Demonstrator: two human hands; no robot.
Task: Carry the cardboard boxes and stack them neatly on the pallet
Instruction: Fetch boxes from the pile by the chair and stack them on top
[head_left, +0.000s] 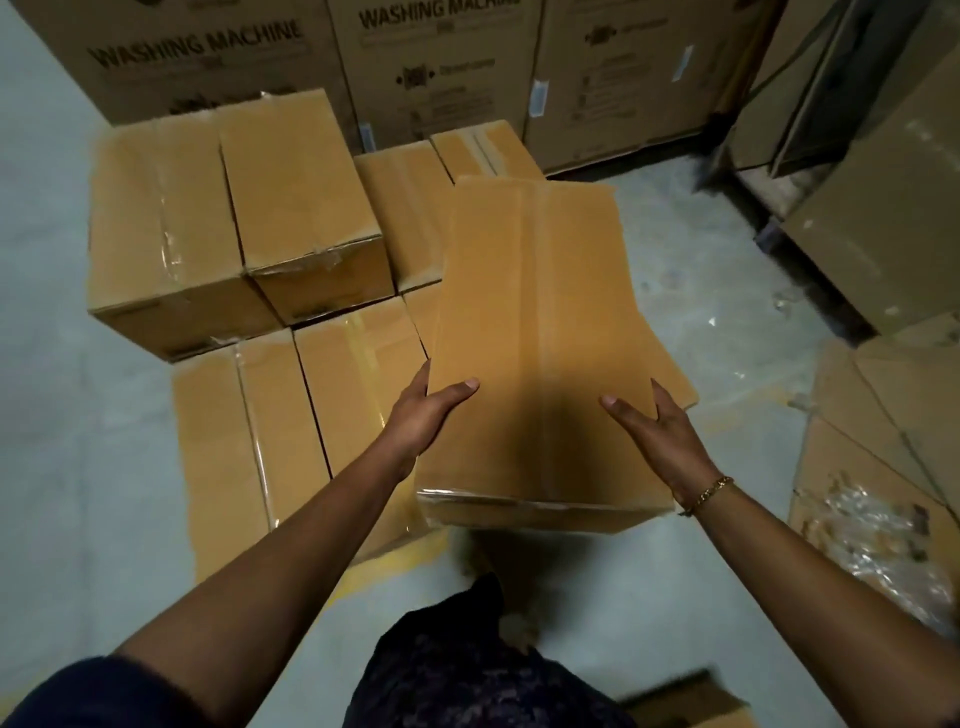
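Left hand (423, 415), right hand (660, 431) on cardboard box (540, 312); "WASHING MACHINE" cartons (208, 57) behind

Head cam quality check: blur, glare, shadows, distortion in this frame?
Head view: dim, warm light; a dark shadow on the held box between the left hand and right hand; motion blur beneath it; glare on tape of the stacked boxes; wide-angle bowing of the washing machine cartons at top.
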